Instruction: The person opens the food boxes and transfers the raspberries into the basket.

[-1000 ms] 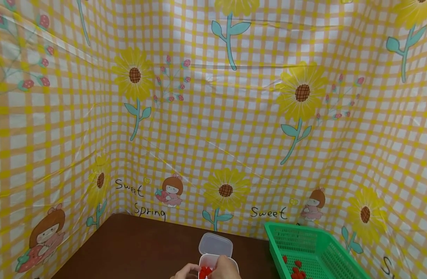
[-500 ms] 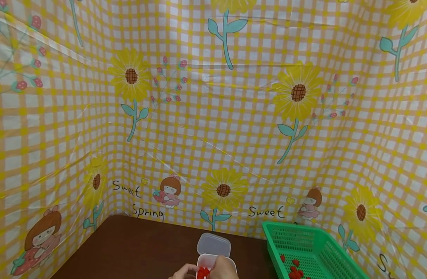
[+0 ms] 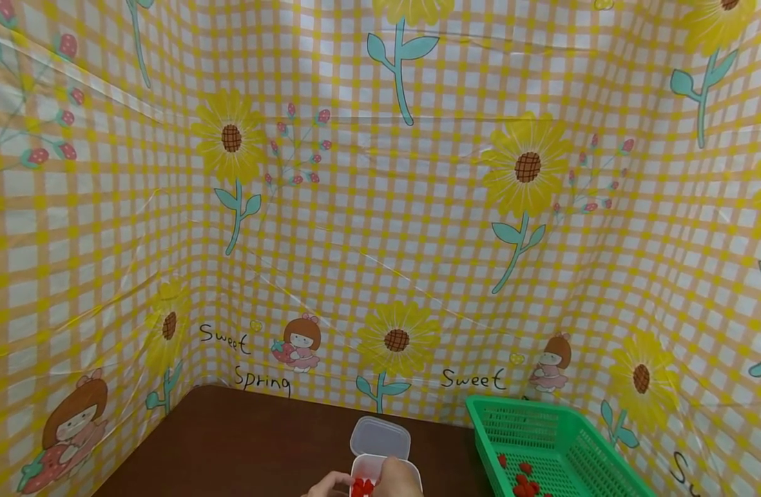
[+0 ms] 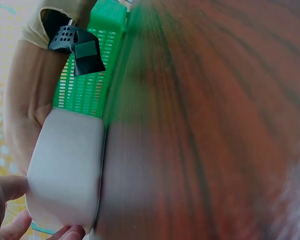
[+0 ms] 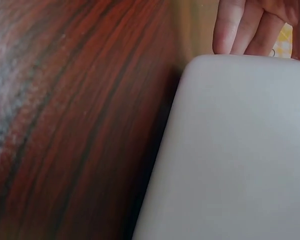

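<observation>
A white plastic box (image 3: 369,461) stands at the bottom edge of the head view with small red pieces (image 3: 362,487) inside. My left hand (image 3: 326,484) holds the box at its left end; in the left wrist view its fingertips (image 4: 72,233) press against the box wall (image 4: 67,167). My right hand (image 3: 400,478) reaches down into the right part of the box, its fingers hidden there, and I cannot tell whether they hold anything. In the right wrist view the box's side (image 5: 235,150) fills much of the picture, with the left fingers (image 5: 227,30) at its far end.
A translucent lid (image 3: 380,437) lies behind the box on the dark brown table (image 3: 256,442). To the right stands a green basket (image 3: 511,408) with several red pieces (image 3: 525,487) in it. Checked cloth (image 3: 355,228) with sunflowers hangs round the back and sides.
The head view has shifted slightly, so everything sits a little further left. Both hands stay at the box, with no other clear difference.
</observation>
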A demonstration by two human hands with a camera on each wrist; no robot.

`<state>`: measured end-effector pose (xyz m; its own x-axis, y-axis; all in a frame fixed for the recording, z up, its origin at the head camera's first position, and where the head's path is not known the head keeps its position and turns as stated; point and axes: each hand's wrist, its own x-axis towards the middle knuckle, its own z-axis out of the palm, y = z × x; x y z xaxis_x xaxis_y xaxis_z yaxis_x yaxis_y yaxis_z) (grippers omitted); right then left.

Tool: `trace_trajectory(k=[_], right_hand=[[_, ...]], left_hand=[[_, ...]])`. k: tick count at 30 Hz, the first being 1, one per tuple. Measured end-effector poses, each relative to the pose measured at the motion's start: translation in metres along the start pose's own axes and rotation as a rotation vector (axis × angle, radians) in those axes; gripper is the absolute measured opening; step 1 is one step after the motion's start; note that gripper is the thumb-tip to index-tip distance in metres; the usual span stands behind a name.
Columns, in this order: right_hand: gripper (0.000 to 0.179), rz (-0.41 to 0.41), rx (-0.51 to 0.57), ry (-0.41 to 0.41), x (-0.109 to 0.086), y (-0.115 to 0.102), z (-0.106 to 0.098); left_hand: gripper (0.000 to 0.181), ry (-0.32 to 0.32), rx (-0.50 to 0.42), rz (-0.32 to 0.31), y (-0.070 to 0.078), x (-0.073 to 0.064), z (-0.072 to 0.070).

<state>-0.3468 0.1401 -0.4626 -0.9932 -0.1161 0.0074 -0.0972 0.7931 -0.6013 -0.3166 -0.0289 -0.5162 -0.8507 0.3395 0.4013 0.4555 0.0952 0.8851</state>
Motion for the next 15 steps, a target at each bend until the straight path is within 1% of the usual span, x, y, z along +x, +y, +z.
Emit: trace_trajectory(k=[3, 5, 8, 12, 15], right_hand=[[0.028, -0.042, -0.038, 0.026, -0.0010, -0.0005, -0.0017], [0.030, -0.062, -0.063, 0.037, -0.0014, -0.0006, -0.0027], [0.030, -0.063, -0.083, 0.044, -0.0019, -0.0011, -0.0040], [0.020, -0.034, -0.048, 0.036, -0.0031, -0.0022, -0.0068], [0.013, -0.049, -0.019, 0.051, -0.0040, -0.0014, -0.0089]], left_hand=[[0.038, 0.023, 0.027, -0.077, 0.0024, -0.0004, 0.0014], [0.038, 0.021, 0.033, -0.080, 0.0030, -0.0005, 0.0015], [0.037, 0.025, 0.024, -0.066, 0.0026, -0.0008, 0.0021], [0.037, 0.025, 0.012, -0.061, 0.0008, -0.0010, 0.0020], [0.037, 0.037, 0.029, -0.066, 0.0006, -0.0012, 0.0025]])
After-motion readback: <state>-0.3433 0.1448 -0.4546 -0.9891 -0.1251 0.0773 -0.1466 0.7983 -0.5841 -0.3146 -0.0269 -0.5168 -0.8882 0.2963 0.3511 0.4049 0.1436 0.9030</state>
